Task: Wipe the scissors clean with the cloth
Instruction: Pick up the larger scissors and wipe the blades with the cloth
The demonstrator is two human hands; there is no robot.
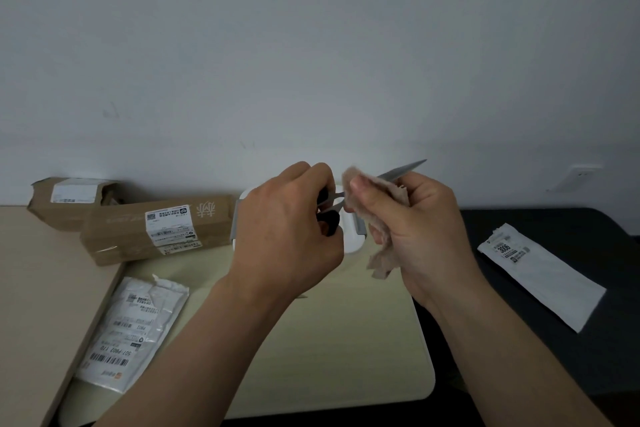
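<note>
Two forearms filled the bottom of the frame. At centre the left hand (pixel 287 229) was curled round the black handles of the scissors (pixel 403 169), held up above the table (pixel 34 288). Just right of it, the right hand (pixel 426 236) pinched the pinkish cloth (pixel 381 260) round the blades near the pivot, and the bare tips poked out toward the upper right.

I judged the scissors light, rigid and slick on the steel, sharp at edge and point, so the handles were the safe place to hold. The cloth looked soft and limp, its loose end dangling below the palm. I'd keep it folded thick over the edge.

Under the hands lay a pale mat (pixel 329 340). A white mailer bag (pixel 131 329) lay at lower left, and a white packet (pixel 543 274) lay on the dark surface (pixel 554 357) at right. Farther back sat a white container (pixel 351 239), partly hidden by the hands. Cardboard boxes (pixel 156 229) stood at left against a plain grey wall (pixel 311 45).
</note>
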